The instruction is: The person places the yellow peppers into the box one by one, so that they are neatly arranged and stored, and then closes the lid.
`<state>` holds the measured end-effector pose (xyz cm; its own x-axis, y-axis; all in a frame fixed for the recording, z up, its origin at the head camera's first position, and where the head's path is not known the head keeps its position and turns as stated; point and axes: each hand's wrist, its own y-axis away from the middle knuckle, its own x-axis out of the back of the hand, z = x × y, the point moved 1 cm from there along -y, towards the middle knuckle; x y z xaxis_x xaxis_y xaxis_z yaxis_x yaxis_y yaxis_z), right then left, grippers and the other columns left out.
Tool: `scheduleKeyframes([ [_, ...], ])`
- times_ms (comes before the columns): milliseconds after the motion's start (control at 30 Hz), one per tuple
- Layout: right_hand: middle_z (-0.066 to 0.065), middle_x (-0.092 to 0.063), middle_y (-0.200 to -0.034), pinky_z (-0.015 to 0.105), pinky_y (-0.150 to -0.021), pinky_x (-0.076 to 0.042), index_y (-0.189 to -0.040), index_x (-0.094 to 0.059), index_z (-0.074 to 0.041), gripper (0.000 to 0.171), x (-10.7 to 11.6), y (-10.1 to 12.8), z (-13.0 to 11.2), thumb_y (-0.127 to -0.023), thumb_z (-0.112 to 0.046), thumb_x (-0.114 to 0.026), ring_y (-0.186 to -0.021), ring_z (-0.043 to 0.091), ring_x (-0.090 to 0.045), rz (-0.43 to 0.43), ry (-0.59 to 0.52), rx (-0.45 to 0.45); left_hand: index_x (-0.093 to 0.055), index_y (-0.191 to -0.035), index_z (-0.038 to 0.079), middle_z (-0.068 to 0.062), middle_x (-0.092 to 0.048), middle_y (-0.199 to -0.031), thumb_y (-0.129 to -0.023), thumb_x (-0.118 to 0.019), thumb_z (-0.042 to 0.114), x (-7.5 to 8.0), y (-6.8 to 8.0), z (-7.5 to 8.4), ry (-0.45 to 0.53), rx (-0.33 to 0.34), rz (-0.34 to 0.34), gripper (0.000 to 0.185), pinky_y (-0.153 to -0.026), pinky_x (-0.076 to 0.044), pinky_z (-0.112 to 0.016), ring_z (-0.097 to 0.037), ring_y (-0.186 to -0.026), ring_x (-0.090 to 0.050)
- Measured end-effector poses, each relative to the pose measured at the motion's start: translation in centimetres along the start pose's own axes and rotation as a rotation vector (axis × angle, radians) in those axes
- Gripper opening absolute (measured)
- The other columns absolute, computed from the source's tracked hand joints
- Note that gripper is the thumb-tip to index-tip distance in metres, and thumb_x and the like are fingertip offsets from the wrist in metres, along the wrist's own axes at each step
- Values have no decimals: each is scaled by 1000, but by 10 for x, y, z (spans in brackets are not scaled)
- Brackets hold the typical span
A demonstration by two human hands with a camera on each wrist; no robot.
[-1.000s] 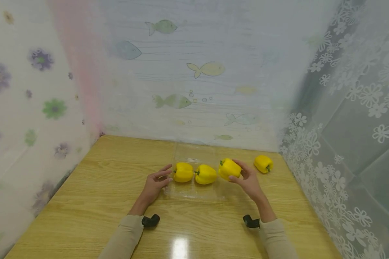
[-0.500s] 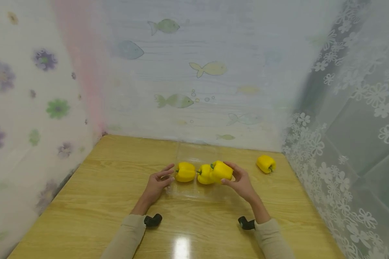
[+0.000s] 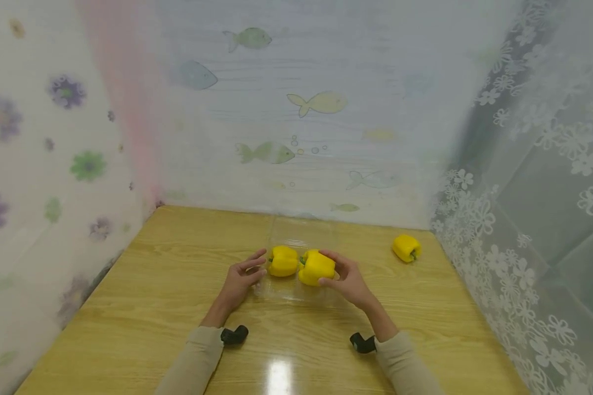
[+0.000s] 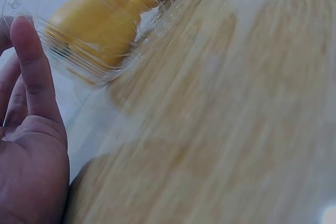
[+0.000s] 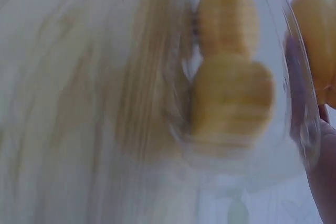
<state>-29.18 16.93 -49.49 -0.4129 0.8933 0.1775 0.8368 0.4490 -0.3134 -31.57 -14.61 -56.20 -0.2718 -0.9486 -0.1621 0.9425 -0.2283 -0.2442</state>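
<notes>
A clear plastic container (image 3: pixel 294 298) sits on the table. A yellow bell pepper (image 3: pixel 283 261) lies in its left part, and a second bell pepper (image 5: pixel 231 103) beside it shows in the right wrist view. My right hand (image 3: pixel 348 283) grips a third bell pepper (image 3: pixel 317 268) between thumb and fingers, over the container. From the head, this held pepper hides the second one. At the container's left wall is my left hand (image 3: pixel 237 281), its extended fingers and thumb against the edge. In the left wrist view a fingertip (image 4: pixel 23 27) reaches the clear rim.
Another yellow bell pepper (image 3: pixel 406 249) lies at the back right of the wooden table (image 3: pixel 178 263). A clear lid (image 3: pixel 301 230) reaches behind the container toward the fish-patterned curtain (image 3: pixel 321 104). Black wrist mounts (image 3: pixel 234 335) are attached at the cuffs.
My right hand has carried its bell pepper leftward, from the container's right side to over the second pepper. The left hand stays at the container's edge.
</notes>
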Motion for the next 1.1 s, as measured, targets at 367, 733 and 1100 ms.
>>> scheduleKeyframes([
  [367,19,-42,-154,36,-89,-59,-150,-49,-6,63,-32,-12,0,-92,-6,-75,-125,30,-57,-62,-20,-46,-62,-134,-7,-8,-45,-158,-95,-72,10,0,-1,1,7,29,12,43,-66,-49,-18,-12,-117,-61],
  [733,16,-43,-154,37,-92,-58,-152,-47,-10,62,-51,-25,5,-95,-9,-73,-132,37,-52,-75,-22,-87,-64,-133,-5,-7,-47,-157,-95,-73,12,0,1,1,-20,33,23,43,-76,-52,-16,-21,-134,-55],
  [1100,13,-42,-157,41,-102,-52,-152,-47,-14,61,-54,-29,8,-97,-15,-72,-133,35,-53,-115,90,-142,-63,-133,-7,-9,-46,-158,-95,-73,9,0,0,-1,-1,29,24,42,-99,-49,-20,-32,-143,-44],
])
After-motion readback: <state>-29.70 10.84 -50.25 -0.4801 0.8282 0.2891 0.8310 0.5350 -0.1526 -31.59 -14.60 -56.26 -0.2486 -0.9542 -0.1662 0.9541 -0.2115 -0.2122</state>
